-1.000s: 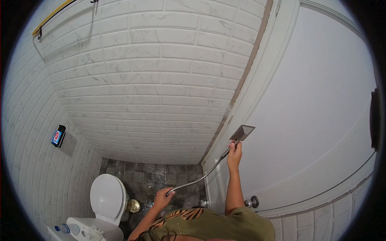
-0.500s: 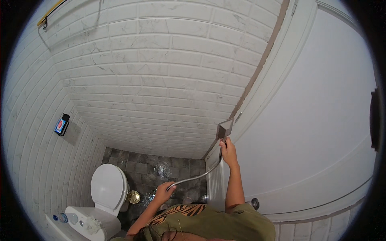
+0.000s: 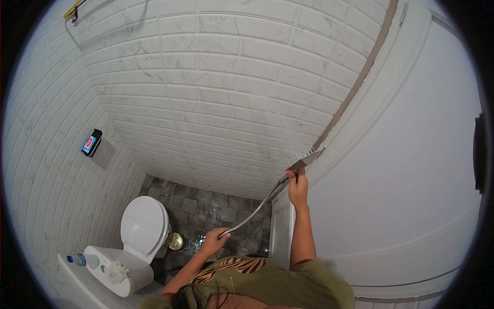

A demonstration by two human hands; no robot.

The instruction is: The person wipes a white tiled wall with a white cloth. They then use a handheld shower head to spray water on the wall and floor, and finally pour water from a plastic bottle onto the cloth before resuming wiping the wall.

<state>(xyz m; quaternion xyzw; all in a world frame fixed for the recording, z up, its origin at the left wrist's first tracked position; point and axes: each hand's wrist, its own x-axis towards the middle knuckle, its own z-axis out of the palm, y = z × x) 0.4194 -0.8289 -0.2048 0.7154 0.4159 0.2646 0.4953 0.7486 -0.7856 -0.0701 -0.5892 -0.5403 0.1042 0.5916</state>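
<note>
Spraying toward the tiled wall (image 3: 206, 103) is in progress, remainder indeterminable; right grip (image 3: 298, 191) holds the shower head (image 3: 305, 161), left grip (image 3: 214, 242) the hose (image 3: 252, 216).

Two bare forearms extended upward from the lower part of the frame. The left forearm (image 3: 191, 267) slanted up and rightward, ending in the left grip (image 3: 214, 241), closed, below centre. The right forearm (image 3: 303, 237) stood nearly vertical, right of centre, its wrist (image 3: 300, 207) almost straight; the right grip (image 3: 297, 190) was higher, fingers (image 3: 301, 178) curled closed.
</note>
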